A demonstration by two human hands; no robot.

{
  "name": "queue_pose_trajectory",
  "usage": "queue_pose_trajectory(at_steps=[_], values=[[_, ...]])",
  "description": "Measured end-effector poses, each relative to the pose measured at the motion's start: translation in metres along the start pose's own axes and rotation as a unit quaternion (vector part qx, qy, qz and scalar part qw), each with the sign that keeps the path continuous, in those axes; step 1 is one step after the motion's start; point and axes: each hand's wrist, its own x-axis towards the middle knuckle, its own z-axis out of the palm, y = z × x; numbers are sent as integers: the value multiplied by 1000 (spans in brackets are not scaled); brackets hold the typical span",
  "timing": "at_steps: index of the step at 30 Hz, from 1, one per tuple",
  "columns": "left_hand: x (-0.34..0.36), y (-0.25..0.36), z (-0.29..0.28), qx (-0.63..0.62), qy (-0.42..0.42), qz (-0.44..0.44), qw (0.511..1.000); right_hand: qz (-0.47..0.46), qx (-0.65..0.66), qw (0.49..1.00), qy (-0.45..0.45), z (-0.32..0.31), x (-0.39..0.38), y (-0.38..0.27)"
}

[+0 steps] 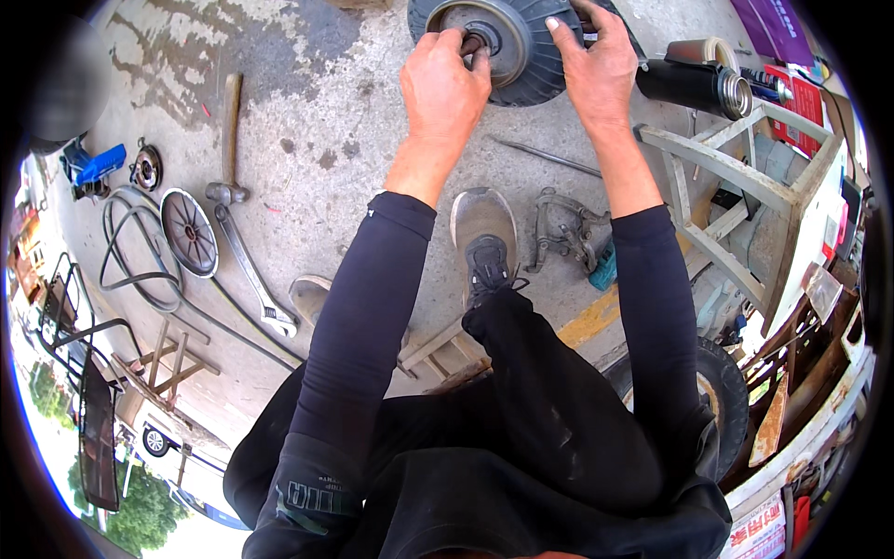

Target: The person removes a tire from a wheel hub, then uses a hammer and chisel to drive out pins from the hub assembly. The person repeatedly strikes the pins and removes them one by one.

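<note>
At the top centre lies a dark, ribbed wheel-like part [539, 65] with a recessed metal hub [506, 65]. My left hand [445, 93] reaches into that hub, fingers curled and thumb pressed at a small rusty brown piece [473, 43] in its middle. My right hand [598, 74] grips the part's right edge, thumb on the upper face, other fingers curled over the side. Just below lies a long steel bar [545, 156] on the concrete floor [326, 121], partly behind my right wrist.
Left: hammer [232, 140], adjustable wrench [251, 270], hose [126, 242], spoked disc [189, 233], blue tool [100, 163]. Centre: my shoe [484, 238], metal casting [559, 233]. Right: wooden stool [717, 168], black flask [689, 88], tyre [722, 391], rusty scrap [773, 419].
</note>
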Motion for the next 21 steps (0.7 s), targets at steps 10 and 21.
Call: queue_pose_trajectory(at_steps=[10,21], values=[[-4,-5,5,-45,32,22,998,68,71,994,-46,-12,3,-8],[-2,-1,5,16,6,52,998,58,33,997,-42,-16,2,-6]])
